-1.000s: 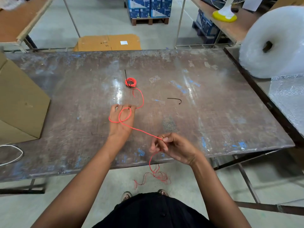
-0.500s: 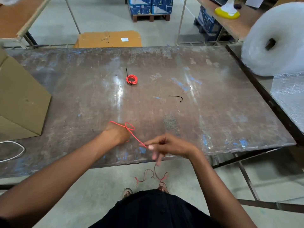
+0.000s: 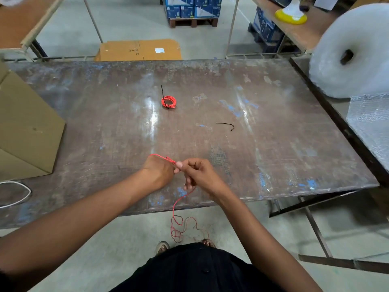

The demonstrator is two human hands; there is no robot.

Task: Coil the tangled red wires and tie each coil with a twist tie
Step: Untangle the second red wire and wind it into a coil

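A small tied red coil with a black twist tie lies at the middle of the worn metal table. A loose black twist tie lies to its right. My left hand grips small loops of a loose red wire near the table's front edge. My right hand touches the left and pinches the same wire. From there the wire drops over the edge and hangs in a tangle above the floor.
A large cardboard box stands at the table's left. A white cable loop lies at the front left. A bubble wrap roll stands on the adjoining bench at right. A flat carton lies on the floor behind.
My left hand pulled the wire back from the middle of the table toward the front edge and gathered its loops. My right hand moved up to meet the left.
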